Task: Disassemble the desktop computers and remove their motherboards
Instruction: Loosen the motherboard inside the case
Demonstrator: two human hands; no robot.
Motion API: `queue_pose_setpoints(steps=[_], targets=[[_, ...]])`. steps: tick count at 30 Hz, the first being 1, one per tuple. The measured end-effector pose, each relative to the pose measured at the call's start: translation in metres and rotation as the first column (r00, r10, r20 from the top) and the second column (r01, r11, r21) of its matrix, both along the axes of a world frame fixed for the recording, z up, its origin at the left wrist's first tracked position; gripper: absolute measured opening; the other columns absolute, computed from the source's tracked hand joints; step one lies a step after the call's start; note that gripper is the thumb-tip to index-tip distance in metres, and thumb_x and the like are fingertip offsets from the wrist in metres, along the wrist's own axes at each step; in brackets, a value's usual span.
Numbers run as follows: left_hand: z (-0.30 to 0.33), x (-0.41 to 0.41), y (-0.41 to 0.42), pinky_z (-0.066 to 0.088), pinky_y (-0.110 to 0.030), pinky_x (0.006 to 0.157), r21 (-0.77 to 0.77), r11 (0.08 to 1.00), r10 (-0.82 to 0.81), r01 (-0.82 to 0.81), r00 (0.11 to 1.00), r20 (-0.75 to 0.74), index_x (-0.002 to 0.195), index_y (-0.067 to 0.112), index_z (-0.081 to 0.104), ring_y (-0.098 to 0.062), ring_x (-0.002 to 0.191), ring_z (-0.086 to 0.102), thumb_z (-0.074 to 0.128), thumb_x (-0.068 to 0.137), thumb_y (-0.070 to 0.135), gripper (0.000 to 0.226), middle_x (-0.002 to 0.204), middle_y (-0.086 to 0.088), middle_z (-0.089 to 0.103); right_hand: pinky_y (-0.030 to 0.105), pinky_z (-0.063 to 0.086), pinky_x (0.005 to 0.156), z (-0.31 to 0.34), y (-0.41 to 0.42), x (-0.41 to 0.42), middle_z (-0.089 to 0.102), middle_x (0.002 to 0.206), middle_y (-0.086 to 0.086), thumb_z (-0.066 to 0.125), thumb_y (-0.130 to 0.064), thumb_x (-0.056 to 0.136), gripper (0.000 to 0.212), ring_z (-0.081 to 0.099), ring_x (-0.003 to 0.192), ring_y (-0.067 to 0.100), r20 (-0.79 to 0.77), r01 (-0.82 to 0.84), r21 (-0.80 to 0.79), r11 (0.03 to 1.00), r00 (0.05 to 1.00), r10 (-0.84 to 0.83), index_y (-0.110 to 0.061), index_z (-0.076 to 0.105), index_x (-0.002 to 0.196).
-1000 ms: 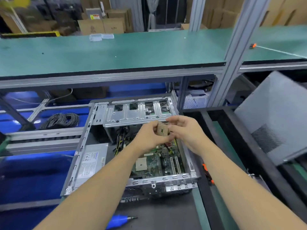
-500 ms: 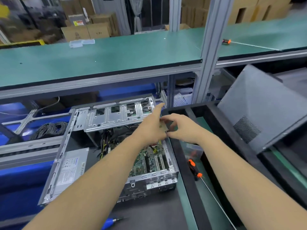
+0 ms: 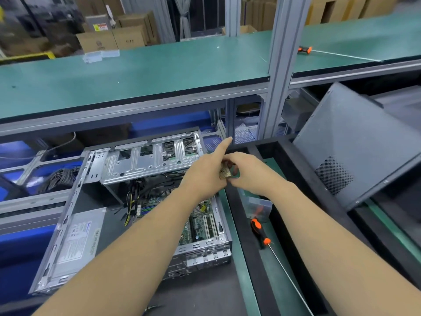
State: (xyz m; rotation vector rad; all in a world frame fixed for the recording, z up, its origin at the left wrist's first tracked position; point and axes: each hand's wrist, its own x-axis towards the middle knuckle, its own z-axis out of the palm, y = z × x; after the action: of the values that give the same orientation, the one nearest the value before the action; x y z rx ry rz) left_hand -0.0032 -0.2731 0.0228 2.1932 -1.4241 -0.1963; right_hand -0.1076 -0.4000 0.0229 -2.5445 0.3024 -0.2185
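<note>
while both hands [image 3: 224, 173] pinch a cpu chip [image 3: 225, 172], open computer case [image 3: 127, 215] below-left

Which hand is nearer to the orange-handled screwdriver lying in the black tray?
Right. The right hand is above the tray, just beyond the screwdriver, pinching the small chip. The left hand touches the chip too, further left over the computer case.

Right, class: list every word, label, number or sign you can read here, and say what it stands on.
None can be read.
Power supply sticker: print too small.
Cardboard box round mark: blurred.
Red and white sign behind the boxes: blurred.
Motherboard markings: too small.
</note>
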Motion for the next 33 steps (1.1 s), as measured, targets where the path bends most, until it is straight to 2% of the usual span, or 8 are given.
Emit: queue_pose_setpoints(steps=[4,9,12,15,17,20,25,33], targets=[[-0.005,0.001,-0.005,0.049,-0.039,0.078,-0.007,1.000,0.000,0.000,1.000,-0.019,0.157,0.040,0.006,-0.023,0.094,0.053,0.066,0.075,-0.001,0.109,0.110,0.002,0.046,0.019,0.041,0.064,-0.007,-0.006,0.006,0.057,0.102,-0.014,0.070,-0.015,0.082,0.049,0.053,0.076,-0.001,-0.002,0.025,-0.024,0.999,1.000,-0.025,-0.029,0.055,0.126],[-0.016,0.004,-0.009,0.052,-0.047,0.079,-0.051,0.994,-0.094,0.102,0.985,0.144,0.159,0.032,0.012,-0.028,0.097,0.052,0.063,0.072,-0.008,0.109,0.126,-0.003,0.035,0.034,0.054,0.064,-0.015,-0.010,0.013,0.060,0.093,-0.007,0.067,-0.012,0.078,0.042,0.059,0.077,0.013,-0.030,0.024,-0.058,0.998,0.999,-0.026,-0.028,0.056,0.116],[-0.018,0.011,-0.007,0.047,-0.045,0.095,0.016,0.997,-0.083,0.082,0.970,0.227,0.158,0.031,0.016,-0.028,0.115,0.048,0.070,0.072,0.016,0.103,0.137,-0.004,0.038,0.037,0.054,0.074,-0.025,-0.019,0.015,0.060,0.104,-0.005,0.071,-0.020,0.078,0.046,0.060,0.091,0.017,-0.041,0.067,-0.119,0.991,0.997,-0.072,-0.025,0.060,0.123],[-0.023,0.020,0.004,0.039,-0.042,0.106,-0.032,0.989,0.146,-0.145,0.987,0.072,0.150,0.026,0.037,-0.023,0.125,0.042,0.063,0.082,0.036,0.073,0.139,-0.001,0.046,0.037,0.050,0.079,-0.045,-0.032,0.017,0.054,0.106,-0.003,0.072,-0.023,0.081,0.043,0.057,0.095,0.021,-0.155,0.114,-0.167,0.979,0.978,-0.141,-0.023,0.062,0.123],[-0.028,0.027,0.015,0.042,-0.041,0.103,-0.074,0.955,0.288,-0.287,0.958,0.005,0.135,0.022,0.053,-0.020,0.121,0.048,0.056,0.090,0.034,0.046,0.129,0.001,0.055,0.037,0.050,0.078,-0.060,-0.035,0.018,0.047,0.101,-0.004,0.070,-0.021,0.081,0.040,0.057,0.092,0.023,-0.265,0.104,-0.180,0.978,0.953,-0.150,-0.024,0.063,0.120],[-0.037,0.037,0.037,0.047,-0.041,0.092,-0.026,0.936,0.352,-0.351,0.932,0.091,0.114,0.018,0.064,-0.021,0.105,0.054,0.053,0.094,0.027,0.024,0.110,0.001,0.060,0.040,0.050,0.080,-0.085,-0.030,0.024,0.048,0.101,-0.001,0.069,-0.025,0.081,0.034,0.059,0.100,0.030,-0.387,0.064,-0.248,0.967,0.908,-0.159,-0.023,0.064,0.114],[-0.054,0.044,0.064,0.050,-0.040,0.083,0.044,0.932,0.352,-0.360,0.927,0.131,0.100,0.018,0.066,-0.018,0.089,0.057,0.051,0.094,0.023,0.016,0.094,0.005,0.062,0.045,0.037,0.094,-0.119,-0.020,0.040,0.047,0.118,0.006,0.066,-0.034,0.086,0.036,0.045,0.116,0.032,-0.484,0.020,-0.381,0.924,0.847,-0.218,-0.030,0.060,0.122],[-0.057,0.054,0.084,0.048,-0.030,0.061,0.121,0.883,0.450,-0.454,0.891,0.059,0.091,0.027,0.064,-0.016,0.073,0.059,0.050,0.094,0.026,0.014,0.078,0.010,0.064,0.046,0.034,0.096,-0.125,-0.017,0.046,0.046,0.123,0.008,0.061,-0.024,0.089,0.039,0.042,0.119,0.032,-0.542,-0.030,-0.454,0.891,0.802,-0.250,-0.028,0.055,0.128]])
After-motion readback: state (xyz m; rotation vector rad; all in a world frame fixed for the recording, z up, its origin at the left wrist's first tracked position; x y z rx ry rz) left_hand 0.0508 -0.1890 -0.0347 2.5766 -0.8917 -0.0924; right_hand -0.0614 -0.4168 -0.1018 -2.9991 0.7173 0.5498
